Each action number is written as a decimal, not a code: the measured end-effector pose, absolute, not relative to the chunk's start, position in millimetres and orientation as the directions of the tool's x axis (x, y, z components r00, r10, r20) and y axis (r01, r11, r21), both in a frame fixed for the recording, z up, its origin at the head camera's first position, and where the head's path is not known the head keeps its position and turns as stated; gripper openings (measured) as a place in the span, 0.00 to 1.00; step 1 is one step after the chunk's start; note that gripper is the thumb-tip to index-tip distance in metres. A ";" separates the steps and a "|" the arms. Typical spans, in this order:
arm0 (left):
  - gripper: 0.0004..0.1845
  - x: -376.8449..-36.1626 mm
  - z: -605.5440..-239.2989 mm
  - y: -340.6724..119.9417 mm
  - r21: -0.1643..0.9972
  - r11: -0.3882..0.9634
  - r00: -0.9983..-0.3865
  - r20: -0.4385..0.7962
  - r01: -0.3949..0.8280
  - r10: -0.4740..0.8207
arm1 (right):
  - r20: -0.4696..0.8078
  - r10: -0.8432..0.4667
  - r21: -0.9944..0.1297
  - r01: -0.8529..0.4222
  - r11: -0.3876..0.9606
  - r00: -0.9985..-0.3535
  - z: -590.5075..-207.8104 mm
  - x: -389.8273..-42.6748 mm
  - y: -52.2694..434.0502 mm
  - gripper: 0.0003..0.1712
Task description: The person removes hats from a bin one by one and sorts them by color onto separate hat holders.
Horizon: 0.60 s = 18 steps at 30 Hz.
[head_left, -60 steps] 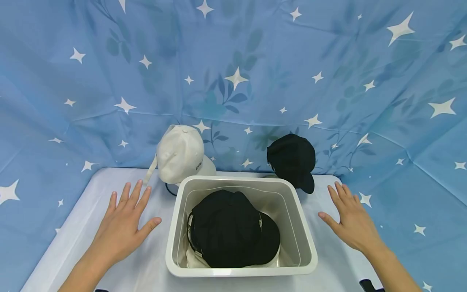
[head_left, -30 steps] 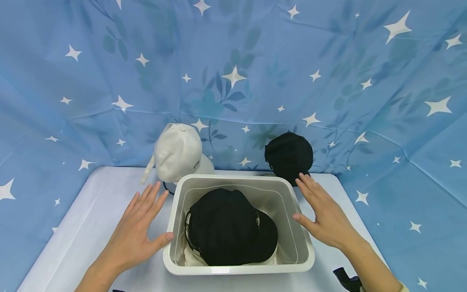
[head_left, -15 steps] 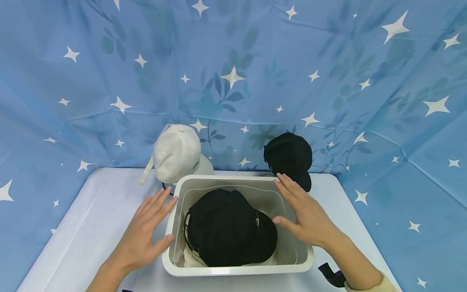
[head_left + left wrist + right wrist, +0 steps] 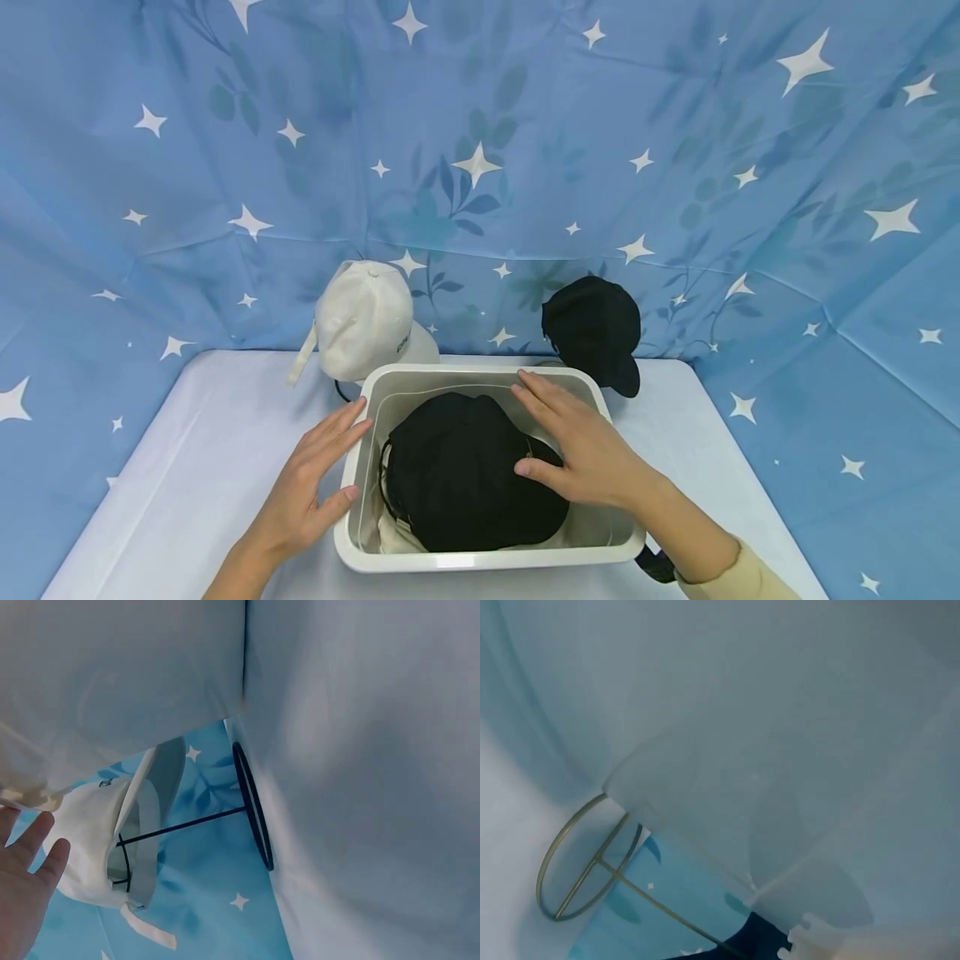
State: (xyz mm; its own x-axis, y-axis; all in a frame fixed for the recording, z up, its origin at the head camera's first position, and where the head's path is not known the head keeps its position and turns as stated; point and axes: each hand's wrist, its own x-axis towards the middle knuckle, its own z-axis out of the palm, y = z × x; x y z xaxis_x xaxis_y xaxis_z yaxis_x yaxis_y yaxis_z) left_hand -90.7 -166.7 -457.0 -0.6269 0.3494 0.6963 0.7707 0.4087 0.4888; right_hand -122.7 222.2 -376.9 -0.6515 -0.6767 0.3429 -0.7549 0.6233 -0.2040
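Observation:
A light grey plastic bin (image 4: 487, 562) stands in front of me with a black baseball cap (image 4: 457, 475) lying on top inside it, brim to the right. Cream-coloured fabric (image 4: 397, 533) shows beneath that cap. At the bin's left rim is my left hand (image 4: 303, 492), fingers straight and thumb spread, holding nothing. My right hand (image 4: 585, 446) reaches over the bin's right side, fingers extended, and overlaps the cap's brim in the head view. In the left wrist view, fingertips (image 4: 52, 859) of my left hand appear near the bin wall.
Behind the bin, a white cap (image 4: 363, 321) hangs on a black wire stand (image 4: 255, 806) at the left. Another black cap (image 4: 592, 329) sits at the right on a gold-coloured wire stand (image 4: 547, 855). A blue star-patterned cloth (image 4: 480, 100) backs the white-covered table (image 4: 240, 417).
Both hands have moved inward from the table's sides toward the bin. The right hand has come across the right rim over the bin; the left has come to the left rim. The caps stay put.

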 end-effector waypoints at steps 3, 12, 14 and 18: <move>0.36 -91.2 -459.8 -163.7 0.530 0.370 -0.642 0.692 0.763 0.331 | 0.324 -0.681 -0.227 -0.753 0.618 -0.656 -379.3 -124.9 217.6 0.52; 0.34 -89.4 -467.7 -158.3 0.617 0.277 -0.676 0.683 0.737 0.277 | 0.272 -0.700 -0.299 -0.749 0.591 -0.661 -381.6 -127.0 206.0 0.56; 0.35 -88.4 -469.5 -158.8 0.632 0.255 -0.682 0.681 0.732 0.268 | 0.262 -0.707 -0.314 -0.751 0.581 -0.656 -382.7 -127.7 204.0 0.58; 0.36 -87.9 -472.0 -159.2 0.649 0.224 -0.687 0.678 0.727 0.261 | 0.247 -0.706 -0.341 -0.742 0.577 -0.663 -385.6 -128.3 203.2 0.59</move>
